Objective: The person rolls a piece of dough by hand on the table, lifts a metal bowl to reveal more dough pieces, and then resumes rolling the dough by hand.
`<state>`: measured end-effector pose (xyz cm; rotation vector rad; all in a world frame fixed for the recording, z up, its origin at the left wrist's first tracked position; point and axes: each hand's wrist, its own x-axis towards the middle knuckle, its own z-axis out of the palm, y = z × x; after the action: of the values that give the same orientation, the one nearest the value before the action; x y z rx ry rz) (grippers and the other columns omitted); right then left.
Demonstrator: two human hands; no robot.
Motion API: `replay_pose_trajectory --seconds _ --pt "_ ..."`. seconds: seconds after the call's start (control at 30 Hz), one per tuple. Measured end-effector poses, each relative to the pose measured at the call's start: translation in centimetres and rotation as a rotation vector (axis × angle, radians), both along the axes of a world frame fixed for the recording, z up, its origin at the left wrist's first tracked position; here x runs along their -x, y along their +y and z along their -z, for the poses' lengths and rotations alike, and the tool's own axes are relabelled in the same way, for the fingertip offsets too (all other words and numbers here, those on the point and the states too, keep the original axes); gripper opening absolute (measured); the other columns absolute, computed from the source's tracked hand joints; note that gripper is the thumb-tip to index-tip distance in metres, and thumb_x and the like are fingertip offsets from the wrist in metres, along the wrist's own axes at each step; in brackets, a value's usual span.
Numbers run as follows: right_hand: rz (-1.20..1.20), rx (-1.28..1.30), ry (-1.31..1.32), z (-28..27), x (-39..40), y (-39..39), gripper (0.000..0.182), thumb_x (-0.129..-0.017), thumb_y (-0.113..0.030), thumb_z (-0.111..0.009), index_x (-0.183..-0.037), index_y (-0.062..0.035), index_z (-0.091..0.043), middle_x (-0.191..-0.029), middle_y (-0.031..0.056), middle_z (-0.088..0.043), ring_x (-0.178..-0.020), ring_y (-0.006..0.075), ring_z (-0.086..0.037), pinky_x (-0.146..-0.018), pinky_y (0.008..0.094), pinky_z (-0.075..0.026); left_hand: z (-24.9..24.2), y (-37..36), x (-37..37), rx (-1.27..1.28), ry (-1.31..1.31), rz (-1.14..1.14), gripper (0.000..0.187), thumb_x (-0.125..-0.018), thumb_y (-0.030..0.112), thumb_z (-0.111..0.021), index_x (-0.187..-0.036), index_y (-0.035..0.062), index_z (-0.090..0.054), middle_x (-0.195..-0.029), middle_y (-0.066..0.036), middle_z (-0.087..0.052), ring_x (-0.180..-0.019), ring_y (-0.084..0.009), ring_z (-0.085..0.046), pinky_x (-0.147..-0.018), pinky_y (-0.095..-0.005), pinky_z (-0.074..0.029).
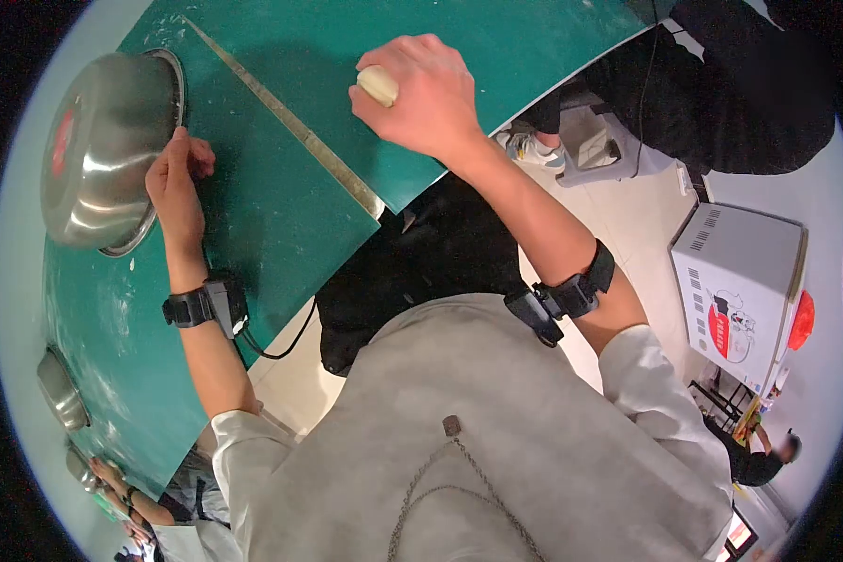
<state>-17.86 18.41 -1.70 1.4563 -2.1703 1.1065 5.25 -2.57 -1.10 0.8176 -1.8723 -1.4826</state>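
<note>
My right hand is closed around a pale, short cylindrical piece, held over the green table. The left one has its fingers curled at the rim of a large steel bowl, which is tipped on its side at the table's left with a red mark on its base. Whether these fingers grip the rim is hard to make out. Between my hands a long, narrow gap or strip crosses the table diagonally.
Smaller metal bowls stand at the lower left, near other people's hands and arms. Beyond the right table edge are a person's shoe, a white box and another person. A black cable hangs by my left wrist.
</note>
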Motion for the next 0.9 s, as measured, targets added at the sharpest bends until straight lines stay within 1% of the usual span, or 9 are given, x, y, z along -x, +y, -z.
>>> replay_pose_trajectory --seconds 0.07,0.3,0.37,0.5,0.6,0.7,0.8,0.87,0.9 --pt "0.007 -0.042 -0.001 -0.1 0.0 -0.1 0.023 -0.070 -0.032 -0.077 -0.084 -0.0147 -0.073 -0.089 0.0053 -0.067 -0.094 0.0296 -0.063 -0.084 0.0449 -0.050 -0.1 0.0 0.0 0.022 0.021 0.014 0.043 -0.107 0.029 -0.052 -0.075 0.0029 -0.061 -0.078 -0.002 -0.061 -0.069 -0.0098 -0.050 -0.065 -0.0258 -0.039" --pt "0.025 -0.049 0.000 0.2 0.0 -0.3 0.023 -0.070 -0.033 -0.077 -0.084 -0.0154 -0.074 -0.088 0.0054 -0.066 -0.093 0.0299 -0.063 -0.084 0.0459 -0.050 0.5 -0.3 -0.2 -0.001 0.028 0.008 0.042 -0.107 0.029 -0.053 -0.076 0.0032 -0.062 -0.078 -0.003 -0.061 -0.070 -0.0098 -0.051 -0.066 -0.0253 -0.040" --pt "0.013 -0.003 -0.002 0.4 0.3 -0.3 0.023 -0.070 -0.033 -0.076 -0.084 -0.0158 -0.074 -0.087 0.0055 -0.066 -0.093 0.0302 -0.063 -0.083 0.0462 -0.050 0.7 -0.4 -0.2 -0.009 0.032 -0.013 0.041 -0.106 0.029 -0.053 -0.076 0.0038 -0.062 -0.078 -0.003 -0.062 -0.070 -0.0098 -0.052 -0.066 -0.0253 -0.040" --pt "0.026 0.005 -0.025 0.4 0.0 -0.3 0.022 -0.070 -0.033 -0.076 -0.083 -0.0162 -0.074 -0.085 0.0050 -0.066 -0.091 0.0302 -0.063 -0.083 0.0462 -0.050 0.5 -0.2 -0.2 -0.025 0.022 -0.024 0.040 -0.106 0.029 -0.054 -0.076 0.0042 -0.063 -0.079 -0.003 -0.063 -0.070 -0.0097 -0.053 -0.065 -0.0253 -0.040" --pt "0.019 0.028 -0.033 0.5 0.1 -0.3 0.021 -0.069 -0.033 -0.076 -0.082 -0.0167 -0.073 -0.084 0.0043 -0.065 -0.090 0.0299 -0.063 -0.081 0.0462 -0.050 0.7 -0.4 -0.1 0.014 0.021 -0.016 0.040 -0.106 0.029 -0.054 -0.077 0.0039 -0.063 -0.079 -0.003 -0.063 -0.070 -0.0100 -0.053 -0.065 -0.0254 -0.040" --pt "0.015 0.054 -0.015 0.8 0.2 -0.5 0.020 -0.069 -0.033 -0.076 -0.081 -0.0170 -0.073 -0.083 0.0036 -0.065 -0.089 0.0297 -0.063 -0.079 0.0461 -0.049 0.5 -0.4 -0.2 -0.007 0.059 0.026 0.039 -0.106 0.028 -0.053 -0.077 0.0034 -0.062 -0.078 -0.003 -0.062 -0.070 -0.0103 -0.052 -0.065 -0.0254 -0.040" --pt "0.007 0.096 -0.011 0.9 0.2 -0.3 0.020 -0.069 -0.033 -0.076 -0.080 -0.0168 -0.073 -0.083 0.0033 -0.065 -0.087 0.0295 -0.062 -0.078 0.0459 -0.049 0.6 -0.3 0.0 0.018 0.027 -0.008 0.039 -0.106 0.027 -0.052 -0.076 0.0034 -0.061 -0.078 -0.004 -0.061 -0.070 -0.0105 -0.052 -0.066 -0.0255 -0.040" --pt "0.030 0.065 -0.035 0.3 -0.1 -0.1 0.018 -0.071 -0.028 -0.078 -0.083 -0.0151 -0.073 -0.086 0.0015 -0.068 -0.088 0.0283 -0.064 -0.078 0.0434 -0.052 0.7 -0.7 -0.1 -0.012 0.022 0.016 0.039 -0.107 0.026 -0.052 -0.076 0.0035 -0.060 -0.078 -0.004 -0.061 -0.070 -0.0105 -0.052 -0.066 -0.0256 -0.039" --pt "0.030 0.066 -0.032 0.3 0.0 -0.1 0.018 -0.071 -0.028 -0.078 -0.083 -0.0151 -0.073 -0.086 0.0015 -0.068 -0.088 0.0283 -0.064 -0.078 0.0434 -0.052 0.6 -0.6 0.0 -0.012 0.025 0.016 0.039 -0.107 0.026 -0.052 -0.076 0.0035 -0.060 -0.078 -0.004 -0.061 -0.070 -0.0105 -0.052 -0.066 -0.0256 -0.039"
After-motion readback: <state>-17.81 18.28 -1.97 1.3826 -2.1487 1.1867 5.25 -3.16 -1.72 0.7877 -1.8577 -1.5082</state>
